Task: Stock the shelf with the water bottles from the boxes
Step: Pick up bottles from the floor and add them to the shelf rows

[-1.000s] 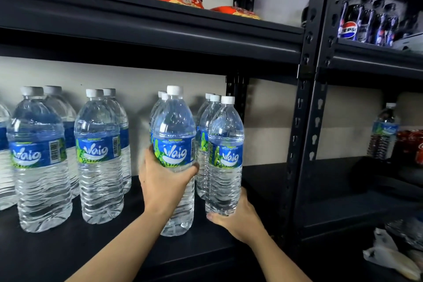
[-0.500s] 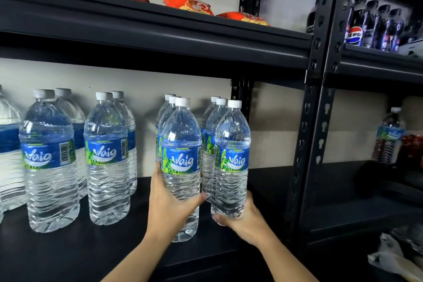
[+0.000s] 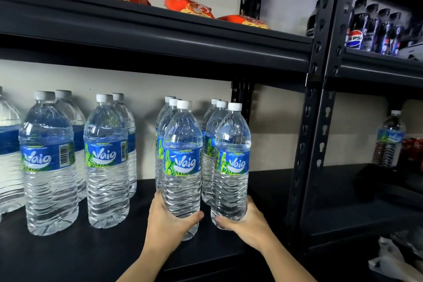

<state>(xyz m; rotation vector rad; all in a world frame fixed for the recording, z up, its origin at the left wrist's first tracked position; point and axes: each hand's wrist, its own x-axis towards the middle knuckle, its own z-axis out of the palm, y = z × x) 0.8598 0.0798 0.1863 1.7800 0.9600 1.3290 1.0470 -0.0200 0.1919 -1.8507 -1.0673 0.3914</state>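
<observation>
hands: left hand (image 3: 168,226) grips left bottle (image 3: 182,176) low, right hand (image 3: 248,223) grips right bottle (image 3: 231,178) low | where: lower centre, fronting two rows on shelf (image 3: 68,256) | step: seating pair | next: likely release squarely, both upright

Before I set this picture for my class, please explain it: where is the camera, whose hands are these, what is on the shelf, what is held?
There is no machine: a person wears a camera on the head, so the one picture looks forward and down at their own bare hands. The left hand grips the lower part of one water bottle; the right hand grips a second bottle beside it. Both are upright at the front of the black shelf, with more water bottles in rows behind and to the left. Orange snack packets lie on the shelf above; dark cola bottles stand in the next bay.
</observation>
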